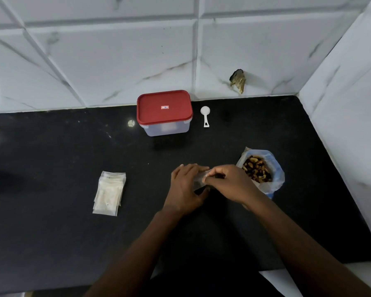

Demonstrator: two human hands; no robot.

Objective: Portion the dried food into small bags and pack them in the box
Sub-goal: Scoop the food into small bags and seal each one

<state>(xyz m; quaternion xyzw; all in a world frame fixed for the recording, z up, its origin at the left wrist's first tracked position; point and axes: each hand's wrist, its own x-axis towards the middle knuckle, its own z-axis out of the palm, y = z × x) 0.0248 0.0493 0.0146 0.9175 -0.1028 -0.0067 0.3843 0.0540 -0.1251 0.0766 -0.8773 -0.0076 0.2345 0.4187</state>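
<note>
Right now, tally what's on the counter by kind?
lidded box: 1
white scoop: 1
open bag of dried food: 1
stack of small bags: 1, bags inside uncountable
small bag pinched by left hand and right hand: 1
Total: 5

Dim, even light; small glare spots on glossy black stone countertop [51, 232]; wide-angle bending at edges; overall softness.

One head-worn wide-angle view looked forward and down on the black surface [51, 243], close above the left hand [186, 187] and right hand [231, 183]; the tiled wall [116, 61] filled its upper part.
</note>
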